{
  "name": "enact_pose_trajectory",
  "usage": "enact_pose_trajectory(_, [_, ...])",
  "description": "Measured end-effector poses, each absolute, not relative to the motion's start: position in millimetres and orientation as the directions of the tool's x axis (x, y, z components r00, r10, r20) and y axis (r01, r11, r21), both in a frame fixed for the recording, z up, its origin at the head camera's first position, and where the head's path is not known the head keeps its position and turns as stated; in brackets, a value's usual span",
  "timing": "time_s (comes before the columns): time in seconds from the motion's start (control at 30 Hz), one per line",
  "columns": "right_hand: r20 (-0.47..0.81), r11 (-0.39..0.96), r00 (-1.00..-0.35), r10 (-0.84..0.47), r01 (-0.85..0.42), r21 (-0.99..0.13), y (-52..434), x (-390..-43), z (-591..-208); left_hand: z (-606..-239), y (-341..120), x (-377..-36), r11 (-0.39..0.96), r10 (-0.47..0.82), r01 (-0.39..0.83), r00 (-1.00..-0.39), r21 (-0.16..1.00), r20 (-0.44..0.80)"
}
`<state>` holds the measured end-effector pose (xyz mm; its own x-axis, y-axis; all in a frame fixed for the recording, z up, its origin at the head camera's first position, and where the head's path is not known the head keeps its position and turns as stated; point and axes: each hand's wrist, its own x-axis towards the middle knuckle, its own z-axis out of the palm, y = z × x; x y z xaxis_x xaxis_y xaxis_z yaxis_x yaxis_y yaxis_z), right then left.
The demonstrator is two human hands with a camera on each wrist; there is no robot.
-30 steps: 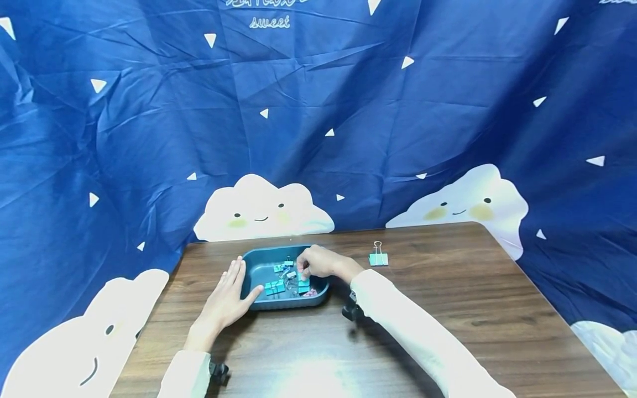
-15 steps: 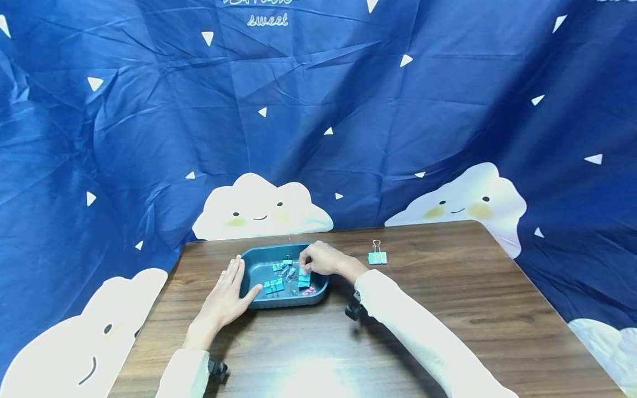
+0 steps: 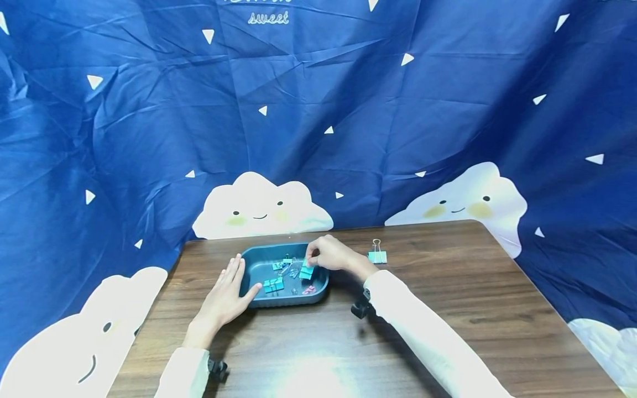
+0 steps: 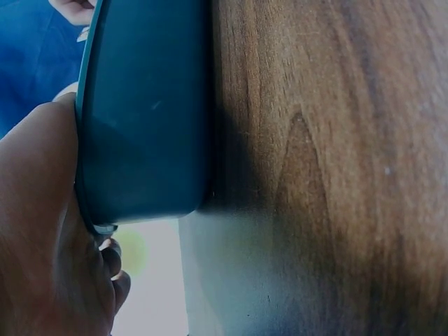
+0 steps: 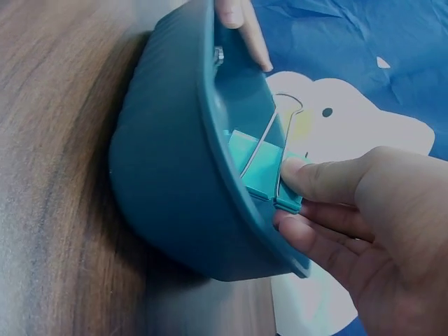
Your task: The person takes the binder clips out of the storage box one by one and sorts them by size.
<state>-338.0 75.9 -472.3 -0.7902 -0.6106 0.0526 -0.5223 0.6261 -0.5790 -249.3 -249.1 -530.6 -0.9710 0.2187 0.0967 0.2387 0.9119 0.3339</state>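
A dark teal tray (image 3: 286,302) with rounded corners sits near the table's far edge. My right hand (image 3: 332,253) is over its right end and pinches a turquoise binder clip (image 5: 255,164) between thumb and fingers. The clip's wire handles stand out from its body in the right wrist view. At the tray's left end my left hand (image 3: 226,298) rests on the rim, fingers straight, thumb reaching over the front corner. Inside lie more turquoise binder clips (image 3: 273,285), several small metal clips (image 3: 294,273) and a little pink heap (image 3: 309,290).
One turquoise binder clip (image 3: 377,257) stands on the brown wooden table (image 3: 448,287), right of the tray, its handles pointing up. Behind the table hangs a blue curtain (image 3: 318,88) printed with clouds. Each wrist carries a black camera (image 3: 360,308).
My right hand has moved up and to the right with the binder clip, which has come away from the pink heap. The left hand stays on the tray.
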Motion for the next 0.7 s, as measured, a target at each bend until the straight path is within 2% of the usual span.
enact_pose_trajectory(0.3, [0.115, 0.593, -0.819, -0.562, -0.496, -0.634, 90, -339, -471, -531, -250, -249, 0.911, 0.215, 0.235, -0.972, 0.339, 0.096])
enact_pose_trajectory(0.7, [0.119, 0.562, -0.868, -0.482, -0.41, -0.719, 105, -332, -468, -532, -249, -250, 0.911, 0.218, 0.238, -0.971, 0.336, 0.095])
